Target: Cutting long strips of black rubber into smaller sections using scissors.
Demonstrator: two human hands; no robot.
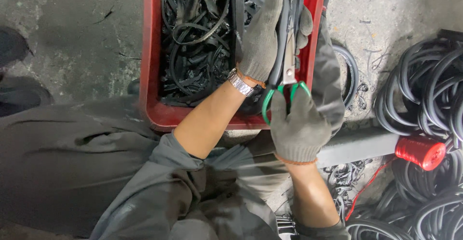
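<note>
Two gloved hands work over a red crate [153, 52] filled with tangled black rubber strips [193, 37]. Left hand [263, 32] is closed around a black rubber strip [283, 23] above the crate's right side. Right hand [299, 124] grips green-handled scissors [288, 76], fingers through the loops (blades against that strip). Black coils [424, 90] and a red spool [420, 151] lie on the floor to the right.

You're in a workshop: stained concrete floor [72, 37] left of the red crate [150, 52], coiled black rubber rings [424, 90] piled right of it.
</note>
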